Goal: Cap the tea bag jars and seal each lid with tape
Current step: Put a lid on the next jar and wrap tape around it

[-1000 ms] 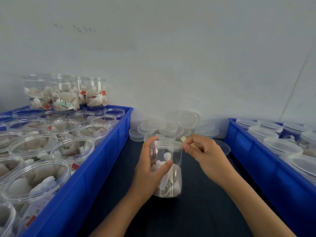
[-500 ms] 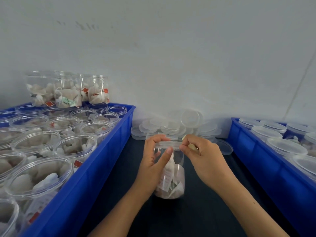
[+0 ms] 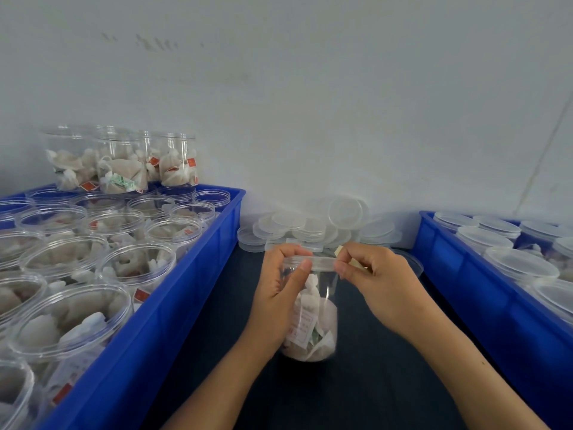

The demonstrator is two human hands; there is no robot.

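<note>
We find the jar point(image 3: 313, 308) upright on the dark table point(image 3: 366, 383), between two blue crates, with its lid point(image 3: 310, 262) seated on top. The left hand point(image 3: 279, 302) wraps the jar's left side, thumb pressed against the lid rim. The right hand point(image 3: 378, 283) sits just right of the lid, fingers curled, pinching a beige tape tab point(image 3: 338, 250) at the rim. Loose lids point(image 3: 310, 226) lie stacked beyond the jar.

two blue crates point(image 3: 173, 308), two hands point(image 3: 279, 302)
</note>
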